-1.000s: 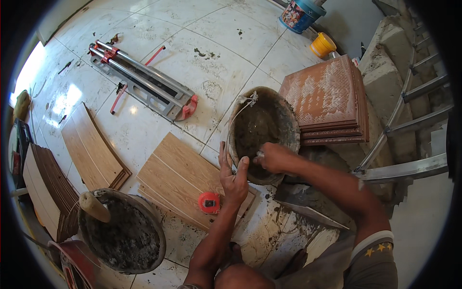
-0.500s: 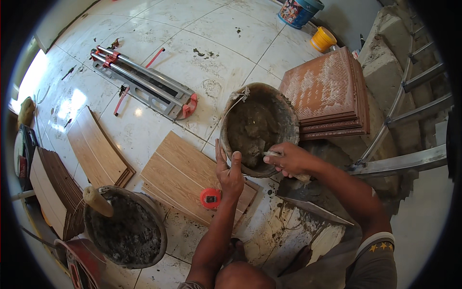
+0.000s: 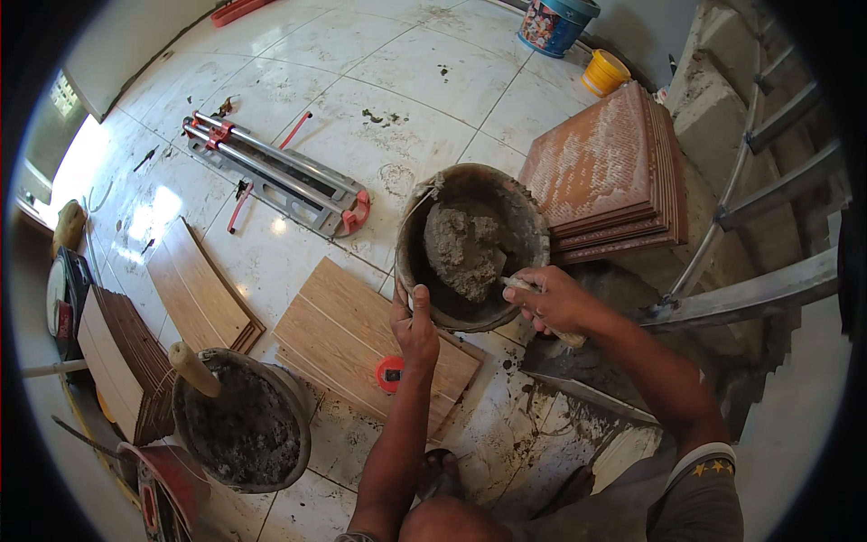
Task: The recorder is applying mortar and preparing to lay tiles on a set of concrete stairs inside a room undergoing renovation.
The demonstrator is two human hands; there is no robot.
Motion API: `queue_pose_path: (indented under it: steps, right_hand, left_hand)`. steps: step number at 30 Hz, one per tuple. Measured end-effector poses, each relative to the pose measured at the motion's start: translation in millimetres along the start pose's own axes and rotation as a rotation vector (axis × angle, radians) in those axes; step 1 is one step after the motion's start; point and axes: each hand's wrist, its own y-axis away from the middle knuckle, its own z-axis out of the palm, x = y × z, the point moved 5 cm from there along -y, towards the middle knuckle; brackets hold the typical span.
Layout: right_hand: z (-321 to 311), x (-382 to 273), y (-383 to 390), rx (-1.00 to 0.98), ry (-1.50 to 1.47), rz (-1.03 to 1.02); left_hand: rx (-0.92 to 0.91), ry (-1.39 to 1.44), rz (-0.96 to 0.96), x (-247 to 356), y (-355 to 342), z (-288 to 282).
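Note:
My left hand [image 3: 414,331] grips the lower-left side of a mortar-caked bucket [image 3: 531,223]. My right hand [image 3: 555,301] is closed round the pale, dirty handle of a trowel [image 3: 571,337], whose blade reaches into the bucket at the right, partly hidden under a thick grey lump of mortar [image 3: 459,251]. Under my left forearm, a red tape measure [image 3: 388,379] lies on wood-look boards [image 3: 332,316]. A second bucket [image 3: 298,434] of dark wet mix, with a wooden handle [image 3: 191,369] sticking up, stands at lower left.
A tile cutter [image 3: 271,176] lies on the white tiled floor [image 3: 397,90]. Stacked brown tiles [image 3: 596,181] are beside my bucket. Concrete stairs with a metal railing [image 3: 777,289] run along the right. More boards [image 3: 117,361] lie left; a blue bucket [image 3: 551,27] and yellow pail [image 3: 603,72] stand behind.
The bucket and my left hand have shifted left. A lump of mortar now rises on the trowel inside the bucket, where earlier it lay lower. The view has shifted slightly.

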Motion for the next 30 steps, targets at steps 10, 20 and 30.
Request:
queue_pose_path:
  steps: [10, 20, 30]
  right_hand:
    - [-5, 11, 16, -0.021, -0.043, -0.006]
    - [10, 13, 2, -0.099, -0.255, 0.110]
    - [0, 9, 36, -0.071, -0.313, 0.019]
  left_hand:
    - [0.036, -0.049, 0.056, -1, 3, 0]
    - [0.097, -0.144, 0.060, -3, 7, -7]
    - [0.071, -0.216, 0.092, 6, 8, -5]
